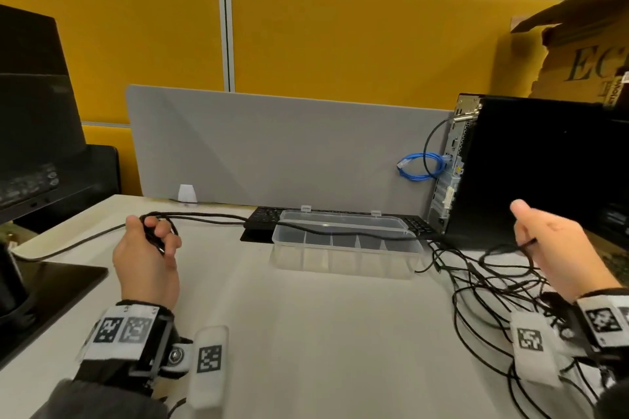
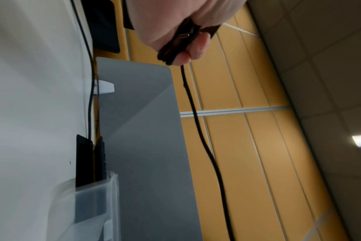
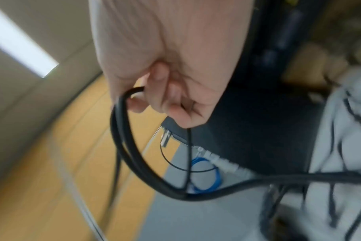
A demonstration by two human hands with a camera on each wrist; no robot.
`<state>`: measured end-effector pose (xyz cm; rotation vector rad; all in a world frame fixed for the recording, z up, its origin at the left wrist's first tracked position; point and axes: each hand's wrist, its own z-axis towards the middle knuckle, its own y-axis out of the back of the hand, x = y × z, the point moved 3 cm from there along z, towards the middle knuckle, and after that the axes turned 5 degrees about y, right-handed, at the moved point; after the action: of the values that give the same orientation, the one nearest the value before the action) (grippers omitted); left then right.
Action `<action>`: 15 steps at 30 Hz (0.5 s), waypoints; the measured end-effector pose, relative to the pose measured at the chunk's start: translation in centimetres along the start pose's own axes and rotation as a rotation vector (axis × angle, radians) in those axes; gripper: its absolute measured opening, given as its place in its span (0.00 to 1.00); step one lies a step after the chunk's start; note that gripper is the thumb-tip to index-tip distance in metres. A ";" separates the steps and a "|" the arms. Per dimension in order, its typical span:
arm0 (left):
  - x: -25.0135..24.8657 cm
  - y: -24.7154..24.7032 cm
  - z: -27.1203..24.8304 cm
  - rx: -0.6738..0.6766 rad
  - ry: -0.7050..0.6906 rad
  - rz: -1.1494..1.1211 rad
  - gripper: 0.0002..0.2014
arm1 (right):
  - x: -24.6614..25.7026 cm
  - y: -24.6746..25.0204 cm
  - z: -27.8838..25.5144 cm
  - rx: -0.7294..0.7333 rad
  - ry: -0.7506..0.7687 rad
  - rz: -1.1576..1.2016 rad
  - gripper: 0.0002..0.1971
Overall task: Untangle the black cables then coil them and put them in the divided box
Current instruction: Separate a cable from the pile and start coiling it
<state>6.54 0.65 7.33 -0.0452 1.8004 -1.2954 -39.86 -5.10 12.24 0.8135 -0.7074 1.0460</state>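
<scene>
The left hand (image 1: 146, 258) has its fingers (image 2: 196, 47) curled round a small coil of black cable (image 1: 340, 234). That cable runs from them over the open divided box (image 1: 343, 258) on the bench (image 1: 306, 333) to the right hand (image 1: 558, 248), whose fingers (image 3: 175, 101) grip it above the cable tangle (image 1: 493, 289).

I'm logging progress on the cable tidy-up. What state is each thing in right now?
Clear plastic divided box: lid open, compartments empty.
Thick black cable: stretched between both hands, passing over the box.
Thin black cables: tangled on the white desk.
Left hand: grip on coiled cable end.
Right hand: grip on cable.
</scene>
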 end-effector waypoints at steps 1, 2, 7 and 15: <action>-0.1 0.3 0.3 -0.028 0.000 -0.016 0.11 | 0.0 0.5 0.2 -0.059 -0.060 0.271 0.21; -0.4 0.7 0.6 -0.067 -0.006 -0.040 0.12 | -0.3 1.2 0.4 -0.113 -0.097 0.506 0.20; -1.5 2.6 2.4 -0.177 -0.050 -0.162 0.13 | -3.1 3.5 0.5 -0.432 -0.221 0.977 0.23; 1.1 -0.2 0.3 0.102 0.145 0.015 0.10 | -1.9 -0.9 0.3 -0.480 -0.064 -0.153 0.18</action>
<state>5.96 -0.18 6.75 0.1215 1.8490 -1.4089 -39.73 -6.42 10.61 0.4761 -0.8916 0.6738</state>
